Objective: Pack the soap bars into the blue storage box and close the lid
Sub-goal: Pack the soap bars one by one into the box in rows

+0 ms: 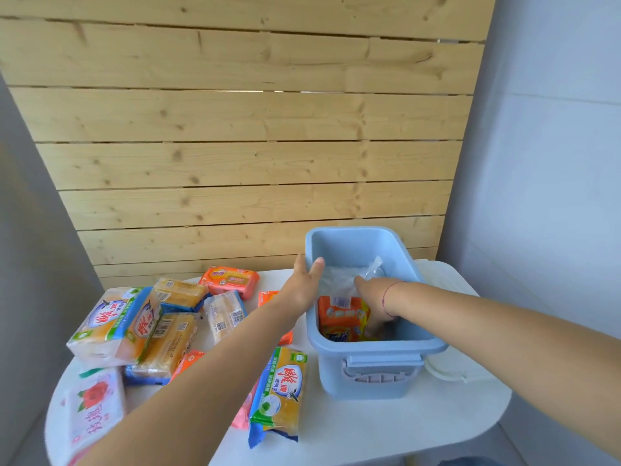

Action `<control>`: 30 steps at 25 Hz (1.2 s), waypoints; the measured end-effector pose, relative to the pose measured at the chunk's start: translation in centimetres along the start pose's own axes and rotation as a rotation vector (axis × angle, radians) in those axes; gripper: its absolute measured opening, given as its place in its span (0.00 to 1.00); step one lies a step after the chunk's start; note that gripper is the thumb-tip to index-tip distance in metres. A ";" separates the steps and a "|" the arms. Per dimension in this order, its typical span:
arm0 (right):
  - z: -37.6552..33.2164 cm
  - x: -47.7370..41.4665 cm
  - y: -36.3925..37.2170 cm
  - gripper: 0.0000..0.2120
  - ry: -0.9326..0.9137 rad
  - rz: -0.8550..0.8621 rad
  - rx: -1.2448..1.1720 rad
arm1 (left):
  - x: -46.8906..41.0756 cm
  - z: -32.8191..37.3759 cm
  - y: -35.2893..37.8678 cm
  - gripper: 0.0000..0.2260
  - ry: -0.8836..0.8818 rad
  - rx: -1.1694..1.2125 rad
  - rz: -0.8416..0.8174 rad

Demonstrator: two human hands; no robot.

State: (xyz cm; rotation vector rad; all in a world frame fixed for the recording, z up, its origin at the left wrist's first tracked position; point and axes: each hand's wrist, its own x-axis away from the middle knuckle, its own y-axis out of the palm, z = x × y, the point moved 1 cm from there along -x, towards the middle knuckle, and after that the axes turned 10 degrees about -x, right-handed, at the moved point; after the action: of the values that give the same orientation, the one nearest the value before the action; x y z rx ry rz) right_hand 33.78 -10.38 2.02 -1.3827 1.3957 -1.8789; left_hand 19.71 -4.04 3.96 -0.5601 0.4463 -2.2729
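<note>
The blue storage box [379, 351] stands open at the right of the white table. My left hand [299, 284] grips its left rim, thumb inside and fingers outside. My right hand [373, 290] reaches down into the box beside an orange soap pack [339, 317] standing against the left wall; its fingers are hidden low in the box. A clear-wrapped pack [339, 280] lies at the far end inside. Several wrapped soap bars lie loose on the table to the left, among them a large yellow multipack [114, 327] and a yellow bar [279, 395] near the box.
A white lid [447, 287] lies flat on the table just right of the box. A rose-printed pack [94, 405] sits at the table's front left edge, an orange bar [228, 279] at the back. A wooden slat wall [235, 146] stands close behind the table [369, 432].
</note>
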 end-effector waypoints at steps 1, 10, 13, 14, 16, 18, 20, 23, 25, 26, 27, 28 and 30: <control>0.2 0.4 -0.3 0.49 0.002 -0.011 0.011 | 0.1 -0.6 -1.0 0.28 0.031 -0.058 0.023; -5.1 6.6 -6.1 0.23 -0.333 0.520 -0.315 | 2.7 -16.3 -20.1 0.49 -0.605 -0.833 0.572; -9.6 7.8 -5.0 0.21 -0.566 0.528 -0.505 | 2.3 -18.3 -20.4 0.38 -0.581 -0.639 0.519; -10.5 7.9 -4.6 0.21 -0.611 0.506 -0.539 | 2.4 -18.5 -20.4 0.33 -0.555 -0.621 0.543; -11.3 7.4 -4.1 0.21 -0.647 0.451 -0.570 | 3.2 -18.1 -20.4 0.26 -0.500 -0.570 0.590; -11.1 6.7 -4.0 0.21 -0.630 0.403 -0.639 | 4.1 -16.9 -20.4 0.22 -0.400 -0.462 0.624; -10.6 5.9 -4.4 0.24 -0.576 0.403 -0.844 | 4.7 -14.3 -19.8 0.20 -0.227 -0.272 0.663; -9.8 5.5 -6.0 0.33 -0.461 0.180 -1.319 | 5.7 -7.9 -17.0 0.21 0.065 0.161 0.550; -9.4 6.1 -7.1 0.41 -0.493 -0.047 -1.491 | 6.1 -3.6 -13.7 0.19 0.195 0.432 0.311; -8.8 6.1 -7.5 0.41 -0.550 -0.081 -1.523 | 6.2 -1.9 -11.9 0.17 0.229 0.508 0.203; -8.0 6.2 -7.8 0.41 -0.612 -0.097 -1.568 | 6.0 -0.6 -10.1 0.17 0.242 0.552 0.126; -7.0 6.1 -7.9 0.41 -0.653 -0.105 -1.619 | 5.9 0.5 -8.3 0.19 0.238 0.567 0.066; -4.7 6.3 -8.0 0.41 -0.676 -0.140 -1.676 | 5.4 1.5 -6.0 0.24 0.242 0.538 -0.028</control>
State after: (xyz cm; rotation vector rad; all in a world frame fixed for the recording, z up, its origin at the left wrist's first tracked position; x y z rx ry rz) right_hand 28.68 -9.86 12.00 -2.3553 2.4280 0.2803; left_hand 13.58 -4.24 9.50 -0.0189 -0.0702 -2.3622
